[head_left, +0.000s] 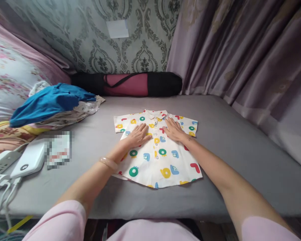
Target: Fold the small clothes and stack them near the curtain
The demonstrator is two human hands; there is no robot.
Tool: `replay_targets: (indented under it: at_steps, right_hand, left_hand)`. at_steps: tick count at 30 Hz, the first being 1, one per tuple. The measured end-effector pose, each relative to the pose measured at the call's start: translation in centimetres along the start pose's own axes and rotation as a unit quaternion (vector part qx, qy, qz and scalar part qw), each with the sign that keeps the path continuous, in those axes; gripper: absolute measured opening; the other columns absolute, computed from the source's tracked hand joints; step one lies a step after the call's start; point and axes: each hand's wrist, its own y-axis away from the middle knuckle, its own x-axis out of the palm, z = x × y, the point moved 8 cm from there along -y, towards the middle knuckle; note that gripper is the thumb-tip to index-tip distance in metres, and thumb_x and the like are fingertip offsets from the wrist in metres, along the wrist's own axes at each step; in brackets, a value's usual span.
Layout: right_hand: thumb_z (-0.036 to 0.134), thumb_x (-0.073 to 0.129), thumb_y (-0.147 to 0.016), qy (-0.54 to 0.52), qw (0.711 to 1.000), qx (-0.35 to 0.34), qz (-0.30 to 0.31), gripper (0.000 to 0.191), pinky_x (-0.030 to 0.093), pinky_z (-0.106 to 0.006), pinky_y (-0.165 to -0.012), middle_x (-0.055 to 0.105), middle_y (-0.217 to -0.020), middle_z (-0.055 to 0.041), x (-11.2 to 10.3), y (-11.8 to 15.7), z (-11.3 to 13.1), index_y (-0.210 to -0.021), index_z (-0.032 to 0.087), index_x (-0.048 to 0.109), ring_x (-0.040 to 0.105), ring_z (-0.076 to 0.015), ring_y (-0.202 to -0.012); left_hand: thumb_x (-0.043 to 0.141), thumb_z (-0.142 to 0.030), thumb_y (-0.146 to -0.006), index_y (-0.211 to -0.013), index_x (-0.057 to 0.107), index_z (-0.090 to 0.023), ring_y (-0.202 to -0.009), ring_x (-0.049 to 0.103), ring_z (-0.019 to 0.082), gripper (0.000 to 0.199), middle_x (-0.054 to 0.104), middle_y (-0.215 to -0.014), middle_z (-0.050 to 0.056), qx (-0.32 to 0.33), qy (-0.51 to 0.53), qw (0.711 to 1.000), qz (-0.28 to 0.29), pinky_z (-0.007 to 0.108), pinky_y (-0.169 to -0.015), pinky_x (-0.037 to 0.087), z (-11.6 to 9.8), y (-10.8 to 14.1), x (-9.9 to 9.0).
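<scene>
Nearest the body, the pale pink sleeves (62,217) ended above bare forearms that reached out over a grey sheet (130,204). On the sheet, straight ahead, lay a small short-sleeved shirt (147,170), spread front up, its curved hem toward the person and its collar (160,114) away. It looked light and soft, thin enough to wrinkle or slide with a careless push, and in no danger of breaking. The shoulder seams or the two hem corners seemed the best places to take hold; a pinch at one point in the middle would probably have bunched the front. Off to the left, a white power bank (31,160) with cables sat beside a power strip (5,160). Farther up the shirt, the left hand (137,135) lay palm down on its left half, fingers slightly apart and thumb toward the buttons. The right hand (175,130) rested flat across the other half, just below the collar, fingers extended. Both were open and pressed on the cloth, with no fold visibly gripped. Beyond, a blue garment (55,100) topped a loose heap at left, and a long black and maroon bag (126,84) lay along the patterned wall (90,33).
</scene>
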Motion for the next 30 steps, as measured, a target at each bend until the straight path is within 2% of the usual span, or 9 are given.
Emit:
replay_targets:
  at_steps: [3,7,13,16,21,24,26,28,30]
  right_hand:
    - [0.051,0.027,-0.097,0.02,0.998,-0.059,0.008,0.066,0.004,-0.05,-0.118,0.01,-0.161,-0.0123,0.9,2.6,0.2,-0.152,0.015,0.025,0.005,-0.0268,-0.148]
    - [0.054,0.029,-0.097,0.012,0.99,-0.135,0.038,0.063,0.003,-0.051,-0.118,0.007,-0.162,-0.007,1.2,7.7,1.0,-0.153,0.025,0.023,0.002,-0.0254,-0.148]
    - [0.05,0.033,-0.098,0.025,0.977,-0.203,0.056,0.06,0.008,-0.053,-0.118,0.011,-0.161,-0.0083,1.2,14.3,2.6,-0.152,0.026,0.026,0.01,-0.0254,-0.147]
    - [0.047,0.035,-0.098,0.037,0.972,-0.229,0.045,0.059,0.01,-0.054,-0.118,0.016,-0.16,-0.0099,1.4,17.4,3.6,-0.152,0.025,0.026,0.014,-0.0251,-0.147]
    - [0.035,0.038,-0.098,0.002,0.967,-0.244,0.078,0.055,0.015,-0.054,-0.117,0.023,-0.158,-0.006,0.8,22.6,4.5,-0.151,0.028,0.027,0.019,-0.0241,-0.146]
    - [0.035,0.043,-0.097,-0.059,0.962,-0.236,0.121,0.046,0.022,-0.051,-0.116,0.041,-0.15,-0.0032,-0.5,23.2,5.0,-0.143,0.031,0.045,0.033,-0.0231,-0.141]
    - [0.034,0.041,-0.098,-0.094,0.963,-0.224,0.115,0.036,0.027,-0.048,-0.115,0.058,-0.136,-0.0005,-1.5,21.5,5.7,-0.127,0.033,0.061,0.047,-0.021,-0.131]
    - [0.032,0.033,-0.099,-0.101,0.973,-0.2,0.051,0.038,0.033,-0.045,-0.112,0.064,-0.127,-0.0014,-2.1,18.4,6.5,-0.12,0.03,0.065,0.054,-0.0198,-0.124]
    - [0.033,0.033,-0.098,-0.078,0.984,-0.155,-0.033,0.042,0.033,-0.043,-0.112,0.059,-0.134,-0.0077,-1.9,15.2,7.1,-0.129,0.021,0.059,0.049,-0.0222,-0.129]
  left_hand:
    - [0.027,-0.057,-0.096,-0.147,0.028,-0.012,-0.146,0.019,0.029,0.068,0.026,-0.156,0.018,0.023,-0.032,0.999,0.014,0.048,-0.118,0.012,0.3,2.7,0.4]
    - [0.031,-0.063,-0.093,-0.152,0.022,-0.019,-0.147,0.014,0.027,0.074,0.017,-0.16,0.012,0.034,-0.023,0.997,0.067,0.045,-0.12,0.005,1.1,7.6,-0.5]
    - [0.046,-0.067,-0.086,-0.152,0.023,-0.027,-0.147,0.012,0.03,0.08,0.014,-0.16,0.005,-0.035,0.022,0.992,0.116,0.046,-0.119,0.011,1.6,13.6,-1.8]
    - [0.046,-0.066,-0.087,-0.153,0.019,-0.027,-0.148,0.01,0.029,0.081,0.013,-0.16,0.005,-0.052,0.032,0.991,0.115,0.048,-0.12,0.007,1.2,16.3,-1.8]
    - [0.042,-0.059,-0.091,-0.151,0.024,-0.034,-0.148,0.011,0.026,0.067,0.017,-0.16,0.0,-0.071,0.057,0.989,0.117,0.047,-0.12,0.01,1.6,20.3,-2.5]
    - [0.038,-0.055,-0.094,-0.141,0.047,-0.033,-0.144,0.026,0.027,0.052,0.037,-0.153,0.002,-0.081,0.063,0.988,0.112,0.046,-0.117,0.021,2.2,19.9,-3.7]
    - [0.034,-0.052,-0.096,-0.122,0.065,-0.028,-0.135,0.042,0.027,0.047,0.055,-0.139,0.006,-0.076,0.044,0.994,0.068,0.044,-0.113,0.03,1.6,17.7,-4.8]
    - [0.033,-0.048,-0.097,-0.112,0.069,-0.022,-0.126,0.051,0.025,0.047,0.06,-0.132,0.01,-0.033,0.013,0.999,0.012,0.042,-0.108,0.038,-0.6,14.4,-5.2]
    - [0.033,-0.043,-0.098,-0.12,0.063,-0.018,-0.125,0.052,0.025,0.044,0.059,-0.132,0.012,0.013,-0.01,1.0,-0.025,0.042,-0.106,0.04,-3.7,11.4,-4.3]
